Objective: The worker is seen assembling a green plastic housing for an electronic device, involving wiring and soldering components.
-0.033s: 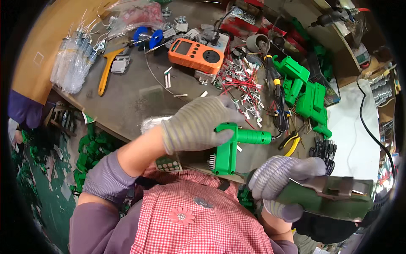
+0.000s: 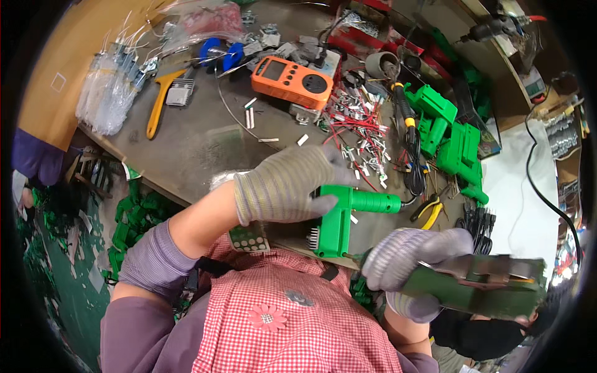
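Note:
A bright green pistol-shaped tool casing (image 2: 336,227) lies on the bench edge in front of me, its ribbed handle pointing right and a row of metal fins on its left side. My left hand (image 2: 292,183), in a striped grey glove, grips its upper corner between thumb and fingers; the fingertips are blurred. My right hand (image 2: 413,261), gloved too, is closed around a dark green electric screwdriver (image 2: 476,287). The screwdriver's thin bit reaches left to the casing's lower corner; whether it sits in a screw is too small to tell.
An orange meter (image 2: 291,82) stands at the back, beside a heap of red wires with white connectors (image 2: 360,124). More green casings (image 2: 460,152) lie at right, near yellow-handled pliers (image 2: 430,211). A yellow scraper (image 2: 157,109) and bagged parts (image 2: 102,99) are at left.
My left hand has shifted slightly left against the green casing. The right hand and the screwdriver have moved a little left. The whole view has shifted slightly.

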A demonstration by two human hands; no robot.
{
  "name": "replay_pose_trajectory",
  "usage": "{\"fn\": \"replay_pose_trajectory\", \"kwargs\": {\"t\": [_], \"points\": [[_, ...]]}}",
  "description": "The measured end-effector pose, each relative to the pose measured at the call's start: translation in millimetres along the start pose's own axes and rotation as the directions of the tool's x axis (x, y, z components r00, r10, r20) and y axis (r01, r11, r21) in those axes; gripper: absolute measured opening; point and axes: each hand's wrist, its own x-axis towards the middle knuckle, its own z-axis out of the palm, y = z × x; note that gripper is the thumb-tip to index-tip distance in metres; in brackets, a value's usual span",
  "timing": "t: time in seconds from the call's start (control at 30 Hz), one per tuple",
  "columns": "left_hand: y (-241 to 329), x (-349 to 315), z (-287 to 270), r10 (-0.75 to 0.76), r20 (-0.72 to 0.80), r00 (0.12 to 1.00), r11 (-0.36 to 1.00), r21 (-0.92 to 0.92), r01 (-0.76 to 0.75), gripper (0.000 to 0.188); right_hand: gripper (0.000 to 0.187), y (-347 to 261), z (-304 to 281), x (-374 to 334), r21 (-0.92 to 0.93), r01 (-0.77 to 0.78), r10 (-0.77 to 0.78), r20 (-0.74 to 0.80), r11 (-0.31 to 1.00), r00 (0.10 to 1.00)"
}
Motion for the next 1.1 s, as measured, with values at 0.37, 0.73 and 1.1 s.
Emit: {"fn": "replay_pose_trajectory", "kwargs": {"t": [0.37,0.73,1.1], "points": [[4,-20,14,0.142,-0.006,0.99,0.963,0.234,-0.137,0.077,0.042,12,-7,-16,0.059,-0.144,0.141,0.043,0.988,0.989],[5,-25,18,0.103,-0.048,0.993,0.971,0.221,-0.091,0.078,0.05,21,0,-12,-0.053,-0.039,0.039,0.009,0.998,0.999],[4,-27,22,0.039,-0.012,0.999,0.965,0.259,-0.035,0.079,0.033,5,14,-1,-0.04,-0.169,0.174,0.154,0.985,0.973]]}}
